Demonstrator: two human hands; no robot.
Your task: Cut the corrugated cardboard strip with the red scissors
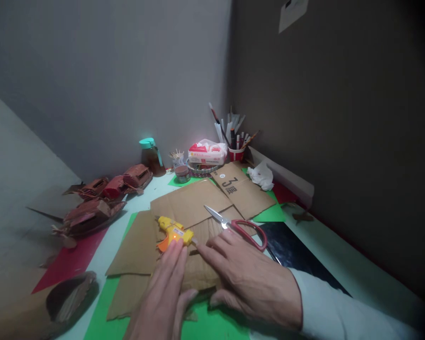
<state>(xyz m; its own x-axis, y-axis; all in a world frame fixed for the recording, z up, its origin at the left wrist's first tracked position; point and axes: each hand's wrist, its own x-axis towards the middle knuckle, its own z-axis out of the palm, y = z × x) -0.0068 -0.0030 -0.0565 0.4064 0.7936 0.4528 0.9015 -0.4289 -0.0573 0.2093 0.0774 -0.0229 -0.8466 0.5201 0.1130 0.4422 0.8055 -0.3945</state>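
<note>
Both hands flat, fingers spread, gripping nothing: left hand (163,293) and right hand (244,278) press a folded cardboard piece (198,269) at 6 o'clock on the green mat (216,326). Glue gun (173,233) lies lit just at the left fingertips, 12 o'clock of them; scissors (239,226) at 1 o'clock, by the right hand. Looks like hold-down on a glued fold; next move prob calls for steady pressure w/ fingers clear of the hot nozzle.
</note>
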